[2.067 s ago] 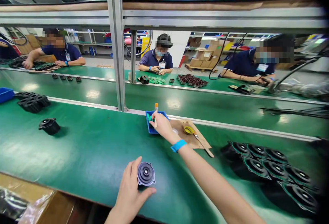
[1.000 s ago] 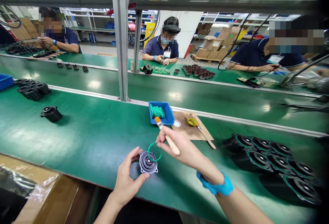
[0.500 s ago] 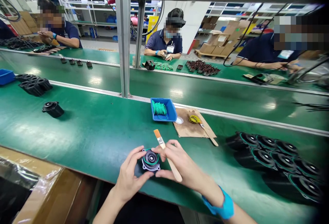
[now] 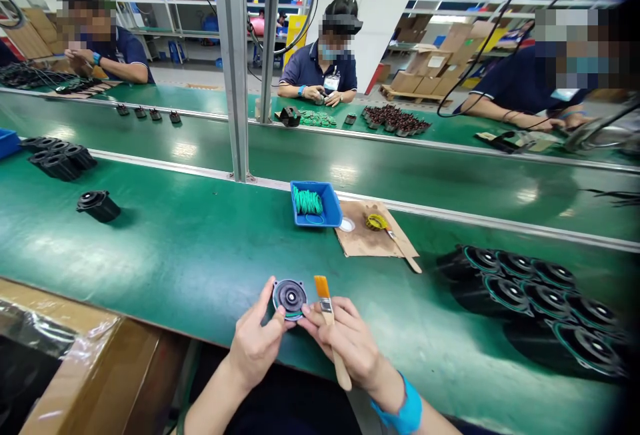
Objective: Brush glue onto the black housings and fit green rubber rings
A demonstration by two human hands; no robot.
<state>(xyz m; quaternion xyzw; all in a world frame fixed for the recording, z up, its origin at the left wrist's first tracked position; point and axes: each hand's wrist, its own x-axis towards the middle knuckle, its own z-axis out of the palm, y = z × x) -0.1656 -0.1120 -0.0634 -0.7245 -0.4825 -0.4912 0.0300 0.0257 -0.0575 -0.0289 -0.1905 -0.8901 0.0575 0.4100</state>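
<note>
My left hand [image 4: 257, 338] grips a round black housing [image 4: 291, 295] by its left side, thumb on the lower rim. Stepped rings surround a small light centre on its face, and small lugs stick out at the edge. A green rubber ring [image 4: 294, 316] shows along the lower rim; the rest of it is hard to make out. In my right hand [image 4: 345, 342] is a flat paintbrush [image 4: 327, 308], orange bristles up and wooden handle down across the palm. The thumb and fingertips of that hand also touch the housing's lower right edge.
A blue bin [image 4: 330, 207] holds green rings [image 4: 307, 202]. Beside it, cardboard [image 4: 350, 243] carries a yellow tub [image 4: 375, 222] and another brush [image 4: 407, 256]. Several ringed housings [image 4: 550, 295] stand right; a single housing [image 4: 99, 206] and more [image 4: 60, 158] stand left. Co-workers sit beyond the metal post [image 4: 234, 88].
The green ring has gone from lying around the hub to showing at the lower rim. My hands have shifted to the housing's lower edge, and the brush has turned more upright.
</note>
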